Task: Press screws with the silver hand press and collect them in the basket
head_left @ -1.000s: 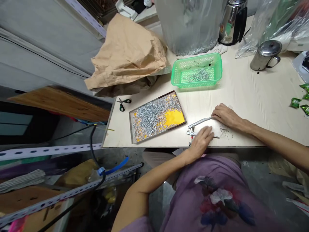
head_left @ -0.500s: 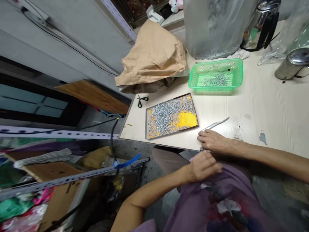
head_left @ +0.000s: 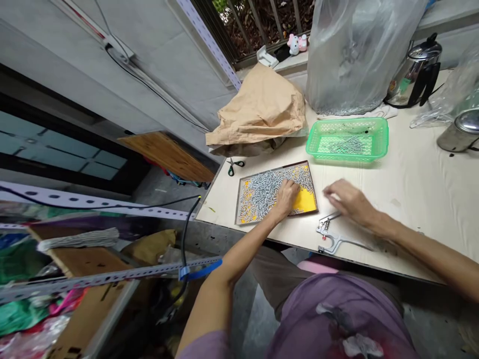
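My left hand is in the shallow tray, its fingers bent down and pressed together among small metal pins; what they hold is hidden. To the right, my right hand hangs over the table, blurred, its fingers too smeared to read. Just below it, a metal plier-like tool lies at the table's front edge. Yellow lining shows at the tray's right side. Behind, a green basket holds more metal pins.
A brown paper bag stands behind the tray, with scissors at its left. Farther back are a large plastic bag, a glass-and-metal pot and a metal cup.
My left hand has moved from near my lap up into the tray. My right hand has risen off the tool, which now lies on the table. The view has shifted.
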{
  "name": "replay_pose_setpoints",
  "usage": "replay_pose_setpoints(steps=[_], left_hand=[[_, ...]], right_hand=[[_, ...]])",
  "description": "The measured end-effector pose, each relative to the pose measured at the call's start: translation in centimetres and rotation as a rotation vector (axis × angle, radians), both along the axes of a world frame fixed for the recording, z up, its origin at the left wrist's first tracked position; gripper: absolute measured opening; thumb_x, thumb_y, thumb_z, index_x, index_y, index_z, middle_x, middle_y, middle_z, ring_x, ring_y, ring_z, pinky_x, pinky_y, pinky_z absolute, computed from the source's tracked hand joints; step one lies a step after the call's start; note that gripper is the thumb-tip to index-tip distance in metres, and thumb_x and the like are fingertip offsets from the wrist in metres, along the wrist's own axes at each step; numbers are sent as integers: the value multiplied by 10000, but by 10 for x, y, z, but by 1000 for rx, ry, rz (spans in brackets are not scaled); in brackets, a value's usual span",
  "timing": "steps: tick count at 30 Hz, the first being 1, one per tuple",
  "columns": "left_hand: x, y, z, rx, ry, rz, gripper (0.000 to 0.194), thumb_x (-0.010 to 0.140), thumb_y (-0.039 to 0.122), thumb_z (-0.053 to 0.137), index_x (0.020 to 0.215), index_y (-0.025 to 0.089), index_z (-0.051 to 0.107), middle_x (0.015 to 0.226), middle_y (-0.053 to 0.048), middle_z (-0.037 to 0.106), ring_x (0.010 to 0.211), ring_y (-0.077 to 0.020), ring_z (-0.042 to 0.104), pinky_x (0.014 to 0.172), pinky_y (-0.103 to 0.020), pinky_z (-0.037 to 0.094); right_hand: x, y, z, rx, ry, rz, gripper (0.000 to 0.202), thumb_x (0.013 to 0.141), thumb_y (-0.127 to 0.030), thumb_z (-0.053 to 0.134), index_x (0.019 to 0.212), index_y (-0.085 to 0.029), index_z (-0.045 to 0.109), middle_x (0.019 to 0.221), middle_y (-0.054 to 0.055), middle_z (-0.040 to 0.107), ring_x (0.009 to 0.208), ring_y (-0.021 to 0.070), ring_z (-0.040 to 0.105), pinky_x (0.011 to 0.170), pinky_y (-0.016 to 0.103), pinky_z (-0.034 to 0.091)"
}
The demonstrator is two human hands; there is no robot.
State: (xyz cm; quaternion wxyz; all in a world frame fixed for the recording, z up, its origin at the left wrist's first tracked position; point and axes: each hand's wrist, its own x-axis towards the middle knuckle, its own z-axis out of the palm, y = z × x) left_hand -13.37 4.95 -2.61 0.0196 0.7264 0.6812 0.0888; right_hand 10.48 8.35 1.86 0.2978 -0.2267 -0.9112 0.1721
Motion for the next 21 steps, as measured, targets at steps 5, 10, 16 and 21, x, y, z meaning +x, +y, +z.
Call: replay_pose_setpoints(steps=[5, 10, 16, 21], left_hand=[[1, 8, 1, -74, -50, 30, 184, 904, 92, 518, 849, 135, 688, 895, -101, 654, 938, -231, 536, 841, -356, 457], [6, -5, 13, -91, -448, 248, 169, 812, 68, 604, 924, 110, 723, 847, -73, 688, 815, -188, 606, 814, -330, 485], [26, -34, 29, -56, -1081, 416, 294, 778, 234, 688, 1042, 107, 705, 784, -32, 687, 685, -121, 609, 701, -257, 513], [32, -44, 38, 8, -1285, 433, 421, 695, 337, 792, 1030, 105, 685, 712, 0, 651, 635, -93, 589, 663, -227, 505]], right_hand=[[26, 62, 24, 55, -52, -386, 284, 931, -236, 468, 1156, -143, 615, 1111, 168, 618, 1059, 310, 541, 886, 467, 445], [2, 40, 3, -239, 100, -247, 187, 905, -230, 516, 984, -173, 675, 940, 96, 687, 899, 233, 623, 821, 400, 497], [-61, -5, -27, -812, 336, -131, 178, 805, -350, 656, 835, -175, 643, 789, 36, 696, 707, 148, 625, 650, 284, 501], [-78, -8, -25, -889, 382, -108, 130, 786, -306, 615, 763, -180, 637, 718, 4, 667, 653, 123, 594, 626, 258, 463]])
